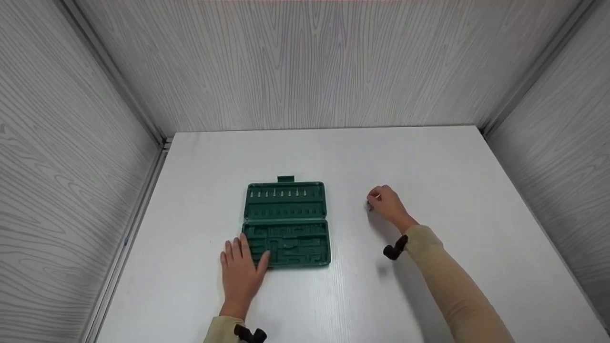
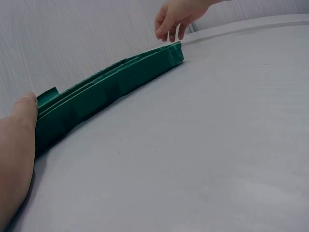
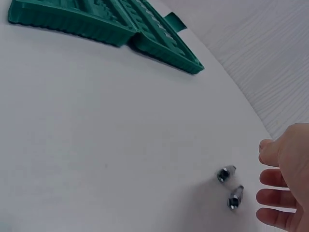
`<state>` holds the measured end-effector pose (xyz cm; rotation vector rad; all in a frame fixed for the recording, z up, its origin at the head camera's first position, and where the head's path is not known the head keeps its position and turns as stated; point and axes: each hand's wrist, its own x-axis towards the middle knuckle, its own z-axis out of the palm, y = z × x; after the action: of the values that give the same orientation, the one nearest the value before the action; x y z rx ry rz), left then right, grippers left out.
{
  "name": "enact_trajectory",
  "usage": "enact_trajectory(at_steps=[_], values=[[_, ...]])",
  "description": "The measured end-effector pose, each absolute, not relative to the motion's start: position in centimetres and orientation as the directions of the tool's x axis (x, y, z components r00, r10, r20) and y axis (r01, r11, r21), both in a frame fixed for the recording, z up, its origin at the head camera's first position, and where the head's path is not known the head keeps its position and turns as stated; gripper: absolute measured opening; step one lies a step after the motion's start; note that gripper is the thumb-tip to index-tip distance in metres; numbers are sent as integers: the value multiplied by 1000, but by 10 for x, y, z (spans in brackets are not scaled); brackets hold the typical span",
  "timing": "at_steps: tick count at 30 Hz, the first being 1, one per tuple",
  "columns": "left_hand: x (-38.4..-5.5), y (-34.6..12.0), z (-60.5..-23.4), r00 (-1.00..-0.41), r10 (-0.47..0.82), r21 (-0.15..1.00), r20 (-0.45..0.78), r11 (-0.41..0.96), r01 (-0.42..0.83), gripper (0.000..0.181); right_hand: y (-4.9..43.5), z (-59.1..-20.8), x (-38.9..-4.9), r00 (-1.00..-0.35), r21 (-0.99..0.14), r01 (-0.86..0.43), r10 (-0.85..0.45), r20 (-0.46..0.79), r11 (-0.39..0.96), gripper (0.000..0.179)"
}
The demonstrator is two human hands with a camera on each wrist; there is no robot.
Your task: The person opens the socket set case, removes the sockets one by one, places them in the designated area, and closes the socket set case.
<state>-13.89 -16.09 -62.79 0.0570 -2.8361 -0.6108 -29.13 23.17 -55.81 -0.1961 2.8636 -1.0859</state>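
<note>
An unfolded green plastic bit case [image 1: 287, 218] lies flat, with several small metal bits [image 1: 274, 193] standing in a row in its far half. My left hand [image 1: 239, 278] rests at the near left corner of the case, fingers straight and thumb [image 2: 25, 110] against its side. To the right of the case, my right hand [image 1: 390, 207] reaches down with bent, loose fingers. Two short metal bits, one bit [image 3: 225, 173] beside another bit [image 3: 235, 197], lie on the table just by its fingertips. Nothing shows between that thumb and fingers.
The case's near half [image 1: 305, 250] has moulded slots, and its latch tab [image 1: 286, 178] sticks out at the far edge. Pale wood-grain panels [image 1: 305, 66] stand behind and on both sides of the white table [image 1: 429, 157].
</note>
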Motion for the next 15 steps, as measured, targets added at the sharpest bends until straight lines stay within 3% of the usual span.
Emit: enact_trajectory(at_steps=[15], values=[[-138, -162, -628, -962, -87, 404, 259, 914, 26, 87, 148, -557, -303, -961, -694, -191, -277, -13, 694, 20]])
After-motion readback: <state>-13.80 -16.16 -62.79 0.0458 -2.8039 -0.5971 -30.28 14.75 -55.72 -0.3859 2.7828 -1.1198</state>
